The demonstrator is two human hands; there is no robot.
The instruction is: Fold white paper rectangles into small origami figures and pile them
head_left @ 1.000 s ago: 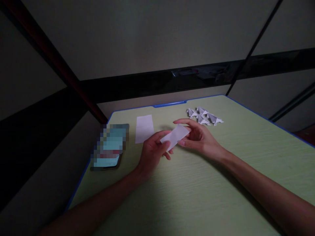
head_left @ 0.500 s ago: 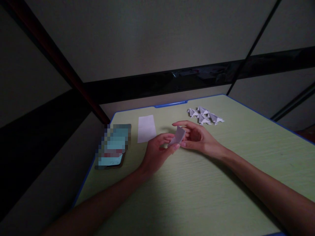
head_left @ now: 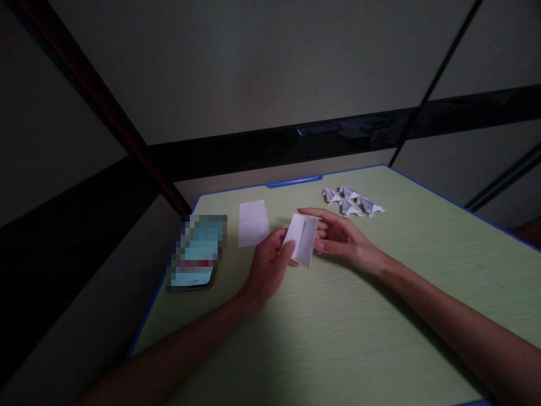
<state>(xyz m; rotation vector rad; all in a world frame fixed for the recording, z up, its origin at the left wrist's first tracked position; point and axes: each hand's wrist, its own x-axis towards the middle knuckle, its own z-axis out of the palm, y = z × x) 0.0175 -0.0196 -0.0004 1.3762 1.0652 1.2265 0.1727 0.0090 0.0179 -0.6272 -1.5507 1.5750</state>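
A small white paper (head_left: 307, 239) with a crease down it is held above the table, its two panels partly opened. My left hand (head_left: 269, 265) pinches its left side, thumb on the front and fingers behind. Close to the paper's right edge is my right hand (head_left: 340, 234), its thumb and fingers apart; some fingertips are hidden behind the paper, and whether they touch it is hard to tell.
On the green table (head_left: 338, 332) lies a flat white sheet (head_left: 253, 223) behind my left hand. A phone (head_left: 196, 254), partly pixelated, lies at the left edge. Several folded paper pieces (head_left: 350, 203) sit together at the back right. A panelled wall stands behind.
The paper has been spread and turned, so both panels now face the camera. My left thumb has moved onto its left panel, and my right hand has hardly moved.
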